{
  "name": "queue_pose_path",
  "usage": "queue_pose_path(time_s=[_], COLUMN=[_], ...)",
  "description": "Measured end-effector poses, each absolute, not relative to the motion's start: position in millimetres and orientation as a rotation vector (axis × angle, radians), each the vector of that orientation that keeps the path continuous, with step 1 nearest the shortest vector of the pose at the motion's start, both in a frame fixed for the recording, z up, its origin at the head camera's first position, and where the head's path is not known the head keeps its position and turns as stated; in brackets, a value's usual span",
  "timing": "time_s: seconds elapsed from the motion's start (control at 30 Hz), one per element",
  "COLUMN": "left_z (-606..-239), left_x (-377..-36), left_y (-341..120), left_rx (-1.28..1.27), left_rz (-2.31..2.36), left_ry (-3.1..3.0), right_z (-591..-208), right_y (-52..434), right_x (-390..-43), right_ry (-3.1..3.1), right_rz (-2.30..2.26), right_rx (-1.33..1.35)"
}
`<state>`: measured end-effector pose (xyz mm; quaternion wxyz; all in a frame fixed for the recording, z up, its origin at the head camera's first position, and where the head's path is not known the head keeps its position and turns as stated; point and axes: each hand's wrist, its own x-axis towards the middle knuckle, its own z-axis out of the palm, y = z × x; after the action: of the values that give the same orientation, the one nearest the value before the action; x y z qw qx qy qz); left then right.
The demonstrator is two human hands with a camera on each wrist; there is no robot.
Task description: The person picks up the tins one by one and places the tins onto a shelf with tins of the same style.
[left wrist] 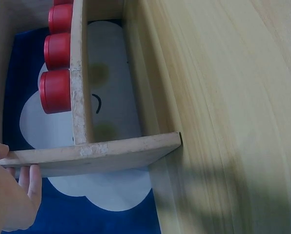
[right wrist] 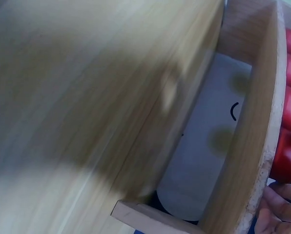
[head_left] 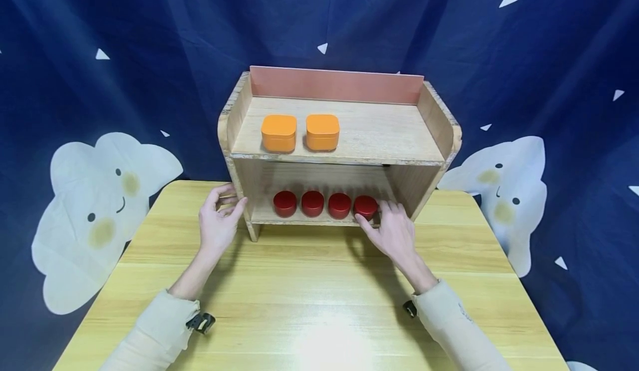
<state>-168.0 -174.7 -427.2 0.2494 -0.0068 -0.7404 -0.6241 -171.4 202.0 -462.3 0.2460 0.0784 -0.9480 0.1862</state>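
Note:
A small wooden shelf (head_left: 384,130) stands on the table, with several round red tins (head_left: 312,203) in a row along its lower board. My right hand (head_left: 394,228) holds the rightmost red tin (head_left: 366,208), thumb at its front left and fingers at its right side. In the right wrist view, part of that tin (right wrist: 286,157) shows beside my fingers at the frame's edge. My left hand (head_left: 218,220) grips the shelf's left side panel (left wrist: 111,153), thumb on one face and fingers on the other.
Two orange square tins (head_left: 279,133) sit side by side on the left half of the upper board. Behind the wooden table (head_left: 279,288) hangs a dark blue curtain (head_left: 279,21) with white cloud shapes. The shelf's right side panel (head_left: 424,185) rises close to my right hand.

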Motion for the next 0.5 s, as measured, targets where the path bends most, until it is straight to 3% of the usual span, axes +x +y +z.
queue_pose_path(time_s=[0.5], left_z=[-426.8], left_x=[-147.5], left_y=[-171.5], left_rx=[0.000], left_rz=[-1.753], left_ry=[-1.971], right_z=[-455.3], right_y=[209.2], right_x=[-142.2], right_ry=[-2.593], right_rz=[0.598], right_rx=[0.206])
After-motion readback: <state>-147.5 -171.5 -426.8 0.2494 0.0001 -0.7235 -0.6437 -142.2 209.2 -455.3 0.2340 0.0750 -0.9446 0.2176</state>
